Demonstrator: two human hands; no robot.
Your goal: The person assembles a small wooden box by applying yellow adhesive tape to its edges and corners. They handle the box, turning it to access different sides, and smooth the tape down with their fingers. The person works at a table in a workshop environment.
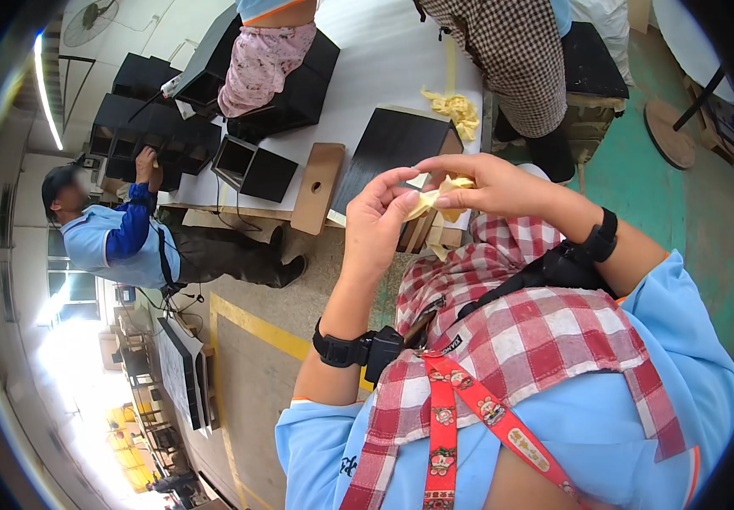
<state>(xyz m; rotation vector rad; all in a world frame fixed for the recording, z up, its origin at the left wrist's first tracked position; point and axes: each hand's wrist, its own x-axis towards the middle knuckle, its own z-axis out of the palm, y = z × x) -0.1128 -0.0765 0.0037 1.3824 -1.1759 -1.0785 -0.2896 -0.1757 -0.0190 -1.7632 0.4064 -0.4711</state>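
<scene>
Crumpled yellow tape is pinched between my two hands, over the near edge of the white-covered table. My left hand holds one end between thumb and fingers. My right hand has its thumb and fingers closed on the other part. A loose piece of the tape hangs below the fingers. Just beyond my hands lies a black wood-grain box with yellow tape along its edges; my hands hide part of it. A heap of crumpled yellow tape rests past its far right corner.
Left of the box is a brown board with a hole, then a small open black box. More black boxes stand farther left, where a co-worker reaches up. Two other people stand across the white table. A black-topped stool is at right.
</scene>
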